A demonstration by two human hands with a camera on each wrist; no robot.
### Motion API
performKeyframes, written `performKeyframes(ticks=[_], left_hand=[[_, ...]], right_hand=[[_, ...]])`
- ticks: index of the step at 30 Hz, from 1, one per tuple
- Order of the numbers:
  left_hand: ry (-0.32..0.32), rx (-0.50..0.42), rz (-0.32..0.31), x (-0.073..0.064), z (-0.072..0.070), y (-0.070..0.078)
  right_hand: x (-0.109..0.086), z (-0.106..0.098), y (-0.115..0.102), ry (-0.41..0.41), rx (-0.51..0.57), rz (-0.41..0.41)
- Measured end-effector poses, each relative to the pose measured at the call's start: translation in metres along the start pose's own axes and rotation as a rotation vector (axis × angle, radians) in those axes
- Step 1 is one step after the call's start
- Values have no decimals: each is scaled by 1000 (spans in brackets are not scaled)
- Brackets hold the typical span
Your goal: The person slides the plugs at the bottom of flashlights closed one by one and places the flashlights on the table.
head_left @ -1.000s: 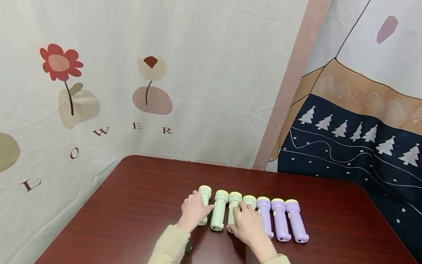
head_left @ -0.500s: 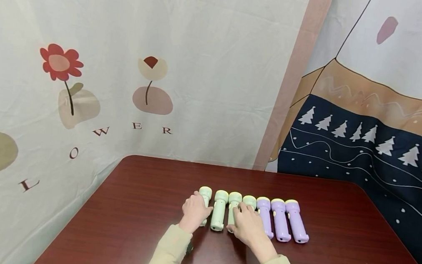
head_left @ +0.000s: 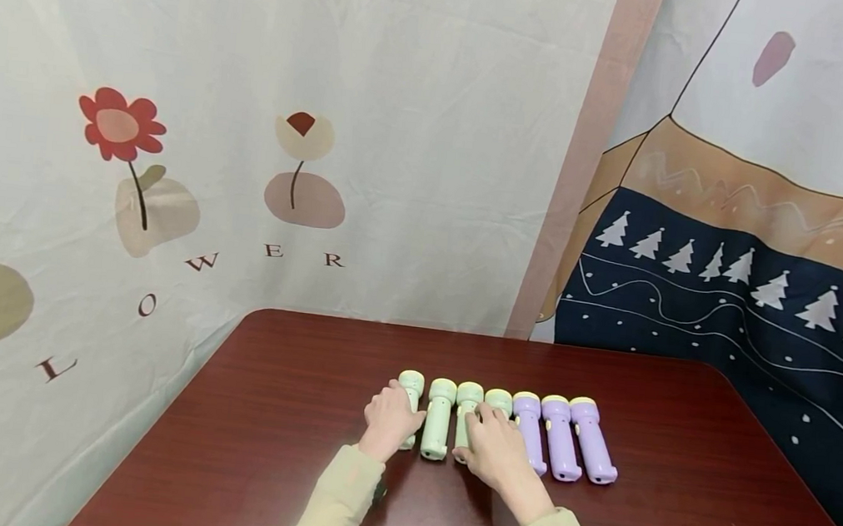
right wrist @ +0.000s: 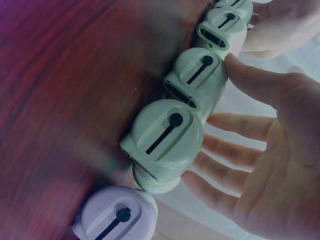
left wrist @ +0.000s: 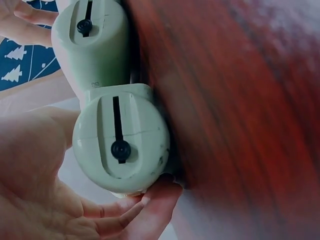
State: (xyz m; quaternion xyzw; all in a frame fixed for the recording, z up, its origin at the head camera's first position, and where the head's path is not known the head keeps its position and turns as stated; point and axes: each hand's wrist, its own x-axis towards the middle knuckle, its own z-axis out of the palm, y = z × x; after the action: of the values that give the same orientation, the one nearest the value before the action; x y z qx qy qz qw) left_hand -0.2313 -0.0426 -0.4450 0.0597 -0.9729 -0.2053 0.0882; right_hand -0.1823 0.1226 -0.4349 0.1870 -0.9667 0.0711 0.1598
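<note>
Several pale green flashlights lie side by side, followed on the right by three purple flashlights (head_left: 560, 442). My left hand (head_left: 388, 415) holds the leftmost green flashlight (head_left: 412, 382). In the left wrist view its fingers curl round that flashlight's rounded end (left wrist: 147, 120), with the thumb partly hidden behind it. A narrow gap separates it from the neighbouring green flashlight (head_left: 437, 423). My right hand (head_left: 501, 452) rests over the two rightmost green ones, covering parts of both. In the right wrist view the thumb touches one green flashlight (right wrist: 215, 75), and the extended fingers reach behind the other (right wrist: 185, 142).
The flashlights lie on a dark red-brown wooden table (head_left: 265, 416), lens ends pointing away. Behind it hangs a pale cloth (head_left: 433, 130) printed with flowers and letters. A dark blue cloth with white trees (head_left: 688, 311) hangs at the right.
My left hand and the leftmost green flashlight have shifted very slightly right, towards the row. The right hand and the other flashlights have stayed in place.
</note>
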Motion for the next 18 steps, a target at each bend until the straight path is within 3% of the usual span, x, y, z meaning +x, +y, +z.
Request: performKeyframes(ticks=[7,18], left_hand=[[-10,-10,6,-2,-3,1],[27,-45,22,-6,-6,2]], right_hand=[[1,0,0,-5,0,2],[0,0,1,-13,4,4]])
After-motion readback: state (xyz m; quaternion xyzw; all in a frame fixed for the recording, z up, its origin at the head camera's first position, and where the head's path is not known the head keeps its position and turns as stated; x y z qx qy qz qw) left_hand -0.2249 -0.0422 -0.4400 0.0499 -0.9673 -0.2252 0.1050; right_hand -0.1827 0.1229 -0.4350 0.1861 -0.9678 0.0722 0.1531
